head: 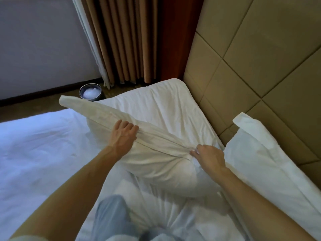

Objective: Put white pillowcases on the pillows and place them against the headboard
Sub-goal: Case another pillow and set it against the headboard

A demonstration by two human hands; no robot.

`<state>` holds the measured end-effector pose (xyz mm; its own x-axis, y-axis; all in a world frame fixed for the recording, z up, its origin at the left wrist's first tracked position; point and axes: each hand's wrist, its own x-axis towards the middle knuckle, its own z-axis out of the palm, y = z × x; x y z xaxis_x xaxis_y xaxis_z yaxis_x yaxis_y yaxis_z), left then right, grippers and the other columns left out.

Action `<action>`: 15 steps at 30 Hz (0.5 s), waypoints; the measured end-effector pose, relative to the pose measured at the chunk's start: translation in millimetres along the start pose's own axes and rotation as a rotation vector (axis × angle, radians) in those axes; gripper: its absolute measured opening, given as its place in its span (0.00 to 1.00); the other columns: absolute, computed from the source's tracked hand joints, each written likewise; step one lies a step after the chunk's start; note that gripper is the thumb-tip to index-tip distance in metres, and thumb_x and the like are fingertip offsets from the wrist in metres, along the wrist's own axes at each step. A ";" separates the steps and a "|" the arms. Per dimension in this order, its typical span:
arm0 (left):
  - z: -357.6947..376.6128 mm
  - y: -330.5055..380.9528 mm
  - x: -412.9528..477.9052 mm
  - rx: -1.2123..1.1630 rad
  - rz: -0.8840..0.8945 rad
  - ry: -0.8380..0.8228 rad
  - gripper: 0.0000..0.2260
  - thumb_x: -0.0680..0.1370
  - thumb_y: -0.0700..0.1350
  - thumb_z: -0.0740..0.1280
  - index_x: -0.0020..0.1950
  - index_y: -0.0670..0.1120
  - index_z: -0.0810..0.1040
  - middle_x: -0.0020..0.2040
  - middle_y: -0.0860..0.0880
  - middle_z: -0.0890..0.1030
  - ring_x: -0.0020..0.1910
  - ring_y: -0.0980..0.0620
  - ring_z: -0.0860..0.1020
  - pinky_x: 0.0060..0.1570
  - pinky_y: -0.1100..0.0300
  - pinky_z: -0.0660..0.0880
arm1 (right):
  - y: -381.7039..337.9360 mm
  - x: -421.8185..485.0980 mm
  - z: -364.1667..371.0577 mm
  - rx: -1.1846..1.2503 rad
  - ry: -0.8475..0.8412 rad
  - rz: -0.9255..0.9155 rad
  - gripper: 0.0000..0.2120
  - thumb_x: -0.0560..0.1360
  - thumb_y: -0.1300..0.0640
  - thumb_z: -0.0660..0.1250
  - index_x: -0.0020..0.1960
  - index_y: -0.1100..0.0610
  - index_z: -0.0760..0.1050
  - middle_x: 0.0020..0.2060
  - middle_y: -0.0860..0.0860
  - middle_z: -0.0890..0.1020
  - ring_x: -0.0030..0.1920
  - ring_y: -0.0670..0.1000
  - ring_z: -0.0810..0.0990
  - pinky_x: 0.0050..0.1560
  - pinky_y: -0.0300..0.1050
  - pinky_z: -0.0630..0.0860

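Pillow (156, 162), clutched in left grip (124, 134), fabric pinched in right grip (208, 157): liable to bunch or slip under uneven pull.

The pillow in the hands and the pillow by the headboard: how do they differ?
The held pillow looks cream; the right pillow looks whiter. The left hand and right hand grip the held pillow along its seam; no hand touches the right pillow. The held pillow sits mid-bed, one corner raised; the right pillow lies along the headboard. Both rest on the white bed.
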<state>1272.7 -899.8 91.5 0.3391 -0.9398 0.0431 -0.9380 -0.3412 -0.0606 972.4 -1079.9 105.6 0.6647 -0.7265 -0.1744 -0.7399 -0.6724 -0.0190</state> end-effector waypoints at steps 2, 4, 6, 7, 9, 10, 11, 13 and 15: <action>4.6 -5.9 7.3 0.010 0.028 -0.001 0.16 0.71 0.48 0.75 0.57 0.46 0.79 0.49 0.46 0.82 0.53 0.41 0.77 0.64 0.44 0.66 | 3.9 0.2 -5.9 0.047 -0.074 -0.012 0.19 0.79 0.36 0.59 0.48 0.51 0.77 0.45 0.48 0.84 0.41 0.50 0.78 0.36 0.42 0.67; 3.0 -19.6 20.0 0.045 0.052 -0.048 0.19 0.71 0.54 0.74 0.59 0.47 0.79 0.51 0.47 0.82 0.56 0.42 0.76 0.68 0.43 0.63 | 10.0 -4.0 -13.3 0.089 -0.205 -0.033 0.22 0.77 0.36 0.61 0.61 0.49 0.75 0.55 0.46 0.81 0.51 0.50 0.80 0.45 0.42 0.70; 3.2 -35.3 30.7 0.066 0.078 -0.101 0.19 0.71 0.58 0.73 0.57 0.50 0.79 0.51 0.49 0.83 0.58 0.43 0.76 0.68 0.43 0.63 | 14.7 -10.6 -20.6 0.052 -0.264 -0.032 0.23 0.77 0.37 0.62 0.66 0.48 0.72 0.59 0.46 0.79 0.56 0.50 0.79 0.50 0.42 0.71; 5.7 -42.4 34.6 0.057 0.106 -0.120 0.19 0.69 0.58 0.74 0.56 0.52 0.81 0.50 0.50 0.84 0.57 0.44 0.77 0.67 0.42 0.64 | 15.7 -15.0 -19.0 0.016 -0.260 -0.029 0.20 0.78 0.40 0.62 0.66 0.48 0.72 0.59 0.46 0.79 0.56 0.50 0.79 0.51 0.43 0.72; 14.1 -55.1 46.1 0.067 0.195 -0.128 0.17 0.64 0.56 0.79 0.50 0.53 0.83 0.44 0.51 0.85 0.51 0.44 0.80 0.62 0.43 0.70 | 11.6 -17.6 -12.1 -0.033 -0.223 -0.017 0.13 0.80 0.47 0.60 0.62 0.48 0.74 0.56 0.47 0.80 0.54 0.51 0.79 0.50 0.44 0.74; 19.4 -59.7 51.7 0.079 0.241 -0.114 0.15 0.63 0.54 0.80 0.47 0.53 0.84 0.41 0.52 0.85 0.48 0.44 0.81 0.60 0.45 0.71 | 5.8 -16.1 -9.6 -0.051 -0.192 -0.013 0.09 0.80 0.51 0.61 0.59 0.48 0.75 0.53 0.48 0.82 0.51 0.51 0.80 0.47 0.43 0.74; 24.1 -63.9 58.2 0.089 0.283 -0.106 0.11 0.64 0.52 0.79 0.43 0.53 0.83 0.38 0.52 0.84 0.44 0.45 0.81 0.57 0.47 0.72 | -0.9 -12.8 -8.6 -0.061 -0.176 0.001 0.06 0.78 0.56 0.64 0.54 0.49 0.77 0.49 0.48 0.83 0.46 0.51 0.81 0.42 0.43 0.72; 29.9 -72.4 78.3 0.082 0.347 -0.076 0.06 0.66 0.47 0.77 0.38 0.52 0.82 0.33 0.52 0.82 0.38 0.47 0.80 0.53 0.50 0.72 | -10.0 -1.4 -9.5 -0.081 -0.163 0.046 0.07 0.74 0.62 0.67 0.48 0.51 0.77 0.42 0.50 0.83 0.40 0.53 0.82 0.36 0.43 0.67; 30.1 -84.4 114.7 0.037 0.359 -0.038 0.04 0.68 0.44 0.76 0.38 0.51 0.82 0.32 0.52 0.82 0.36 0.48 0.79 0.53 0.50 0.72 | -13.7 17.2 -18.7 -0.063 -0.164 0.118 0.08 0.76 0.61 0.62 0.52 0.51 0.75 0.45 0.49 0.82 0.45 0.53 0.83 0.39 0.43 0.67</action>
<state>1392.9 -979.4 71.5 -0.0085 -0.9997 -0.0246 -0.9948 0.0109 -0.1011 995.9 -1085.8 121.2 0.5445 -0.7711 -0.3302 -0.8002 -0.5955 0.0712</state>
